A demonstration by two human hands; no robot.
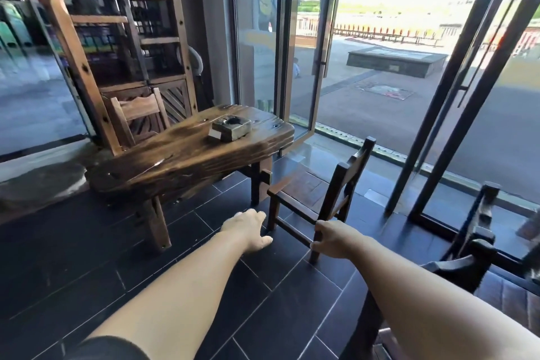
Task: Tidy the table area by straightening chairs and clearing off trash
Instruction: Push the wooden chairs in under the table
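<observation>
Both of our bare forearms reach up from the bottom of the frame toward the small dark chair (318, 184) at centre right. Our right hand (330, 238) has its fingers (317, 232) wrapped around the chair's rear leg, low down near the floor. Our left hand (248, 228) is spread, fingers wide and holding nothing, just beside the chair's front leg; we cannot tell whether it touches. The chair stands upright on the black tiled floor (146, 257), its seat facing the thick wooden table (181, 158) in the middle of the frame, near the table's right-hand end. On the table sits a square ashtray (230, 127) with a small box (214, 135) touching its lower left side. A second chair (137, 117) stands behind the table at upper left, before a wooden shelf unit (117, 32). Part of another dark chair (479, 242) shows at lower right.
</observation>
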